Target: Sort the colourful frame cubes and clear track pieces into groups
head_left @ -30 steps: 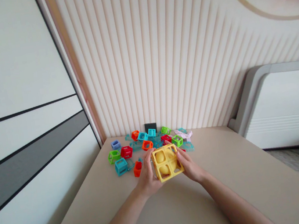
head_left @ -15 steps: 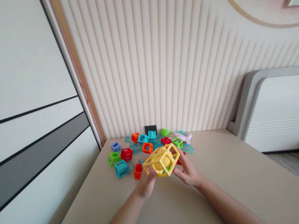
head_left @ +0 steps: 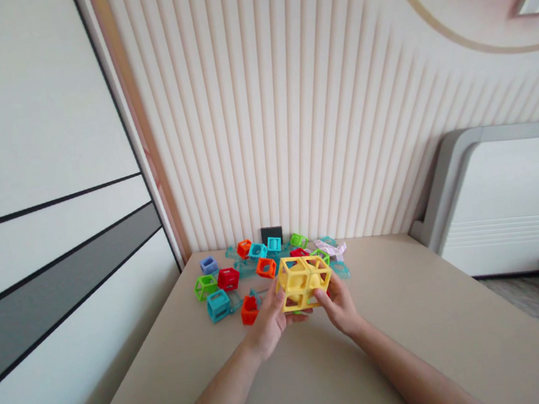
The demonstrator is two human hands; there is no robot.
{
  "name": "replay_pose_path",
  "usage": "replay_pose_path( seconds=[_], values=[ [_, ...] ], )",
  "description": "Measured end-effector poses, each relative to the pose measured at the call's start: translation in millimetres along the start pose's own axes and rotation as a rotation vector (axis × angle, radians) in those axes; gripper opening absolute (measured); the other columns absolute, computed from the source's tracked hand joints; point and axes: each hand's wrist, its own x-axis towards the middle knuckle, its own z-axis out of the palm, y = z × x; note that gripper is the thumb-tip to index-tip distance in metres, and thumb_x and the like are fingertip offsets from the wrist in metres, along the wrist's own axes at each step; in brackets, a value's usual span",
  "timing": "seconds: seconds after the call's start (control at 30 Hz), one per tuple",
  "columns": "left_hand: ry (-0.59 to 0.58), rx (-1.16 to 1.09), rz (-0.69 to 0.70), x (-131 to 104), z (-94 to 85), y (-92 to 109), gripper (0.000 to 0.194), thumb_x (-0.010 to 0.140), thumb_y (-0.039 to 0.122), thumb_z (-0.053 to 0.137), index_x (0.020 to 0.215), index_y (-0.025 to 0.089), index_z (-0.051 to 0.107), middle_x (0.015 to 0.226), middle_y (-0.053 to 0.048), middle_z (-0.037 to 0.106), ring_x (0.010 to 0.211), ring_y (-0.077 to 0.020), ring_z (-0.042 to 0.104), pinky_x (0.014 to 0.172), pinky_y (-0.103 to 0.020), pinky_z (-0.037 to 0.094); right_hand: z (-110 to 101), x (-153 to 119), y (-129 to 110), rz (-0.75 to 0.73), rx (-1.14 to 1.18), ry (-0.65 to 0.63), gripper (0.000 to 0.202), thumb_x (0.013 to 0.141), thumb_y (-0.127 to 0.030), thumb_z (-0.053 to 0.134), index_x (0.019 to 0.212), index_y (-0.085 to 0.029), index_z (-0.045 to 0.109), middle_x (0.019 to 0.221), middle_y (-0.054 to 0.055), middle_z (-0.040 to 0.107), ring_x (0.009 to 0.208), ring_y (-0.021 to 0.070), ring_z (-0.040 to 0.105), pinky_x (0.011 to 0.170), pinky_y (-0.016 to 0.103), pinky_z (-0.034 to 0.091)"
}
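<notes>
Between my two hands is a yellow block assembly (head_left: pixel 296 277), made of open-framed cubes joined together with rounded yellow shapes inside. My left hand (head_left: pixel 268 319) grips its left side, thumb in front and fingers underneath. My right hand (head_left: pixel 338 306) holds the right side, its thumb pressed on the front lower corner. A bit of green shows below the assembly, and I cannot tell what it belongs to. Just left of my left hand lies an orange cube block (head_left: pixel 249 310). Behind the assembly, a green cube block (head_left: pixel 320 255) is partly hidden.
Several cube blocks lie on the table (head_left: pixel 406 316), including a teal block (head_left: pixel 218 305), a red block (head_left: pixel 229 278) and a green block (head_left: pixel 206 286). Clear teal pieces (head_left: pixel 246 267), crumpled pale wrapping (head_left: pixel 326 247) and a black box (head_left: pixel 272 232) are near the ribbed wall (head_left: pixel 256 110).
The yellow assembly has turned to a more level, front-facing pose and shifted slightly right. My left hand has moved up and right along its side, and my right thumb now presses its front.
</notes>
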Motion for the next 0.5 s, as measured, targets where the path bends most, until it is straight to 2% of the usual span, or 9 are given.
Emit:
replay_pose_path(
  seconds=[0.07,0.13,0.27,0.37,0.5],
  values=[
    [0.027,0.024,0.003,0,-0.2,2,0.066,0.081,0.063,0.065,0.135,0.029,0.052,0.117,-0.009,0.07,0.103,-0.0265,0.068,0.086,-0.04,0.054,2,2,-2,0.043,0.024,-0.012,0.059,0.091,-0.056,0.056,0.139,-0.022,0.049,0.127,0.012,0.063,0.106,0.0294,0.063,0.092,0.041,0.052],
    [0.019,0.036,0.009,0,0.2,2,0.063,0.083,0.06,0.065,0.134,0.025,0.053,0.119,-0.011,0.068,0.103,-0.0258,0.068,0.087,-0.039,0.054,3,5,-7,0.054,0.003,-0.01,0.053,0.093,-0.052,0.054,0.137,-0.022,0.051,0.127,0.011,0.063,0.105,0.0287,0.063,0.092,0.041,0.053],
    [0.067,0.084,0.124,3,3.5,1,0.057,0.085,0.051,0.069,0.131,0.021,0.055,0.127,-0.014,0.064,0.11,-0.0259,0.065,0.092,-0.039,0.052,4,10,-14,-0.027,-0.155,0.064,0.05,0.091,-0.048,0.059,0.135,-0.024,0.053,0.131,0.011,0.06,0.119,0.0315,0.056,0.104,0.047,0.045],
    [0.15,0.148,0.204,4,5.9,0,0.055,0.08,0.048,0.074,0.124,0.018,0.059,0.125,-0.013,0.065,0.111,-0.0266,0.063,0.095,-0.039,0.05,6,9,-16,-0.09,-0.227,0.027,0.068,0.086,-0.05,0.067,0.144,-0.024,0.044,0.139,0.013,0.054,0.128,0.0337,0.05,0.109,0.051,0.039],
    [0.222,0.212,0.195,3,5.3,-2,0.058,0.078,0.046,0.077,0.125,0.018,0.058,0.117,-0.012,0.069,0.107,-0.0272,0.065,0.094,-0.04,0.05,12,6,-17,-0.059,-0.254,-0.042,0.096,0.078,-0.052,0.075,0.154,-0.023,0.024,0.149,0.016,0.044,0.136,0.0348,0.043,0.112,0.055,0.035]
  ],
)
